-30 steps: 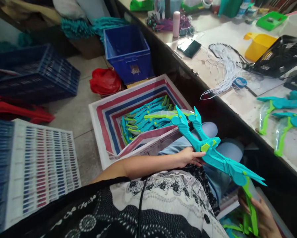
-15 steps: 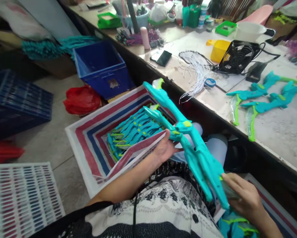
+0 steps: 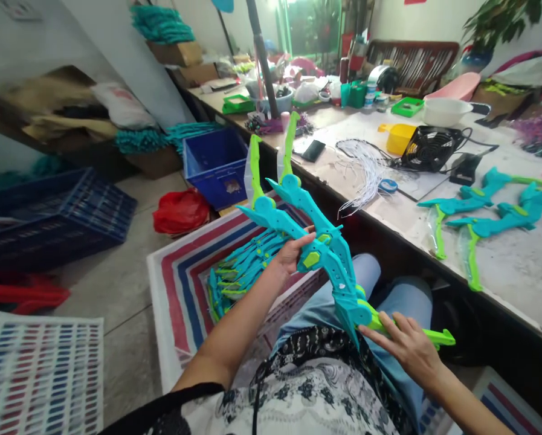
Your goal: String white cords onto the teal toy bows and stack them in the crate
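Note:
Two teal plastic pieces, shaped like toy bows (image 3: 313,257), lie side by side over my lap. Lime-green arms (image 3: 289,148) are swung out at their ends, with clear plastic along the far ones. My left hand (image 3: 291,254) is closed around their middle, partly hidden behind them. My right hand (image 3: 404,347) has its fingers laid over a green arm (image 3: 438,337) at the near end and grips it. Two similar toy bows (image 3: 479,190) rest on the table at the right. Below my left hand, many more lie stacked in a striped-lined box (image 3: 175,302).
The worktable (image 3: 515,260) edge runs diagonally on the right. On it are white strings (image 3: 364,172), a black fan (image 3: 431,148), a yellow scoop (image 3: 400,139) and a phone (image 3: 313,151). Blue crates (image 3: 216,163), a red bag (image 3: 181,211) and a white basket (image 3: 44,368) stand left.
The green arms at both ends of the held toy bows have swung outward from the teal bodies. My right hand has moved up onto a near arm. The view has tilted upward.

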A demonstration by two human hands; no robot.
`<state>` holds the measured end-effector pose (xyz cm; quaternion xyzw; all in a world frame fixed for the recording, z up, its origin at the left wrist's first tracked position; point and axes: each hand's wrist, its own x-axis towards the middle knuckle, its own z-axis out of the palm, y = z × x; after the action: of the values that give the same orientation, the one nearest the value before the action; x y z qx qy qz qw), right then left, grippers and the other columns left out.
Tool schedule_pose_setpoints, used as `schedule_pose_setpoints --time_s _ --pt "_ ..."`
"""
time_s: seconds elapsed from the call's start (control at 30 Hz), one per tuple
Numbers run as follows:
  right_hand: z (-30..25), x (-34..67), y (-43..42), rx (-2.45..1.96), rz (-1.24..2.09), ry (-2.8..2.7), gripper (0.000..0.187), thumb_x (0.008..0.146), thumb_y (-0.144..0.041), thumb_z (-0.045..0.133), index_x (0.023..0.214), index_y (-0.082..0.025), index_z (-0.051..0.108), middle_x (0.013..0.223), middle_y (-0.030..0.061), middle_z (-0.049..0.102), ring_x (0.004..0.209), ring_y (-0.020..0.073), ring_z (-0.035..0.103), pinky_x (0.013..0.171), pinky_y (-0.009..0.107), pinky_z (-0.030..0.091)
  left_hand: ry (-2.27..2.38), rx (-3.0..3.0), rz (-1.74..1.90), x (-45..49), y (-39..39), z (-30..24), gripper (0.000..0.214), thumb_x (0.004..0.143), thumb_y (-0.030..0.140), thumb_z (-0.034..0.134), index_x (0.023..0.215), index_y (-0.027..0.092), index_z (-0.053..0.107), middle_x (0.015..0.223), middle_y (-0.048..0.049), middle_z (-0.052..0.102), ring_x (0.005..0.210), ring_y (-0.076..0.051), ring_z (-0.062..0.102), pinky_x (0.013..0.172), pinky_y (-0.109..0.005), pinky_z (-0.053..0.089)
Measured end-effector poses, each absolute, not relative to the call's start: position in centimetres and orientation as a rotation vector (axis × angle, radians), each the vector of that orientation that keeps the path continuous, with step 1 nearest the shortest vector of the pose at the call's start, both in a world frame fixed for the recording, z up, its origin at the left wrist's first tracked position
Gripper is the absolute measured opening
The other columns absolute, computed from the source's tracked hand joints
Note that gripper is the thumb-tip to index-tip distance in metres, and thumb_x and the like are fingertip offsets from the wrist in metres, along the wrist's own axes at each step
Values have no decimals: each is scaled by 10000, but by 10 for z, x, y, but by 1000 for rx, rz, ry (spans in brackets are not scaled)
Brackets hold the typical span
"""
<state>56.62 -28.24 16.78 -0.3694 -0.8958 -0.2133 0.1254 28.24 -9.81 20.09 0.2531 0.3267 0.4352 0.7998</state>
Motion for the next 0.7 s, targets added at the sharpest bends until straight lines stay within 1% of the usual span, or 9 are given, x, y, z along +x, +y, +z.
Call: schedule_pose_setpoints --time_s 0.1,0.2,0.3,0.37,0.43,0.5,0.57,0.63,0.7 --pt "158 562 -272 -1112 -687 -2563 688 881 -27 428 1438 -431 430 1065 70 652 888 229 568 724 342 438 681 680 950 287 -86 220 667 638 215 812 1260 155 579 943 -69 753 806 -227 726 809 -361 575" --pt "149 552 -261 -1173 -667 -2492 687 894 -38 434 1448 -444 406 1095 94 635 919 234 567 739 343 440 658 814 957 290 -77 241 743 616 225 818 1311 169 561 1037 -94 742 817 -238 722 767 -351 572" --pt "139 535 -249 -1200 -556 -2435 649 902 -52 449 1425 -436 447 1131 99 618 960 224 563 763 331 449 644 977 926 292 -69 264 767 581 245 836 1301 179 580 1105 -115 726 831 -254 718 736 -347 569" --pt "134 522 -242 -1178 -478 -2396 600 904 -60 457 1396 -400 499 1147 100 609 991 215 561 773 317 454 672 1092 903 292 -63 282 745 546 251 848 1248 161 617 1086 -120 730 808 -248 715 710 -330 564" --pt "134 511 -236 -1156 -431 -2342 531 906 -84 472 1360 -348 549 1134 107 606 999 216 563 774 317 460 716 1210 865 293 -59 305 680 523 258 856 1162 134 658 1021 -117 744 772 -235 710 687 -315 561" --pt "141 502 -233 -1143 -409 -2276 449 908 -121 493 1318 -278 589 1091 117 612 978 221 570 763 327 468 737 1354 803 294 -56 332 605 529 270 853 1093 125 687 961 -102 754 751 -224 705 681 -310 563" --pt "157 499 -234 -1131 -388 -2193 363 907 -151 521 1255 -197 616 1037 118 628 950 217 579 758 332 477 722 1525 717 300 -54 363 548 553 278 843 1066 141 708 931 -77 758 758 -216 704 693 -304 569" --pt "181 501 -242 -1110 -381 -2082 298 903 -154 544 1191 -147 623 977 107 646 920 204 588 757 329 483 682 1703 540 314 -51 391 498 574 268 834 1051 173 727 907 -46 761 768 -207 704 695 -287 570" --pt "208 506 -256 -1104 -379 -1970 280 897 -141 554 1171 -140 609 937 94 658 896 192 596 756 329 485 606 1837 248 337 -50 408 434 584 250 828 1008 201 750 888 -24 762 770 -203 704 685 -271 568"
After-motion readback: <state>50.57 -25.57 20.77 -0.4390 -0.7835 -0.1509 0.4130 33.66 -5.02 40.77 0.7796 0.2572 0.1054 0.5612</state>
